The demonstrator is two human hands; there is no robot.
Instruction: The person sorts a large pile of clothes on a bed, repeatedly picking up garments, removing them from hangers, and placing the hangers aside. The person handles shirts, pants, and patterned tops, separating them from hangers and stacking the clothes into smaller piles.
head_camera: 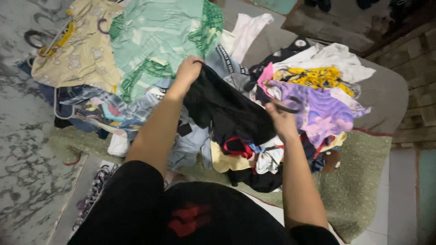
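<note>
A black garment (227,111) is pinched by both the left hand (188,70) and the right hand (281,120); the clothes pile (313,90) beneath could be dragged along.

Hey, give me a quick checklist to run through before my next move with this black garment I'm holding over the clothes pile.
1. Left hand has a grip on the black garment: ok, it pinches the upper edge.
2. Right hand has a grip on it: ok, fingers close on the other edge.
3. Garment lifted free of the clothes pile: not ok, its lower part lies among other clothes.
4. Garment spread flat between the hands: not ok, it sags and bunches.
5. Hangers away from the hands: ok, they lie at the pile's far left.
6. Which kind of garment it is: cannot tell, too dark and crumpled.
</note>
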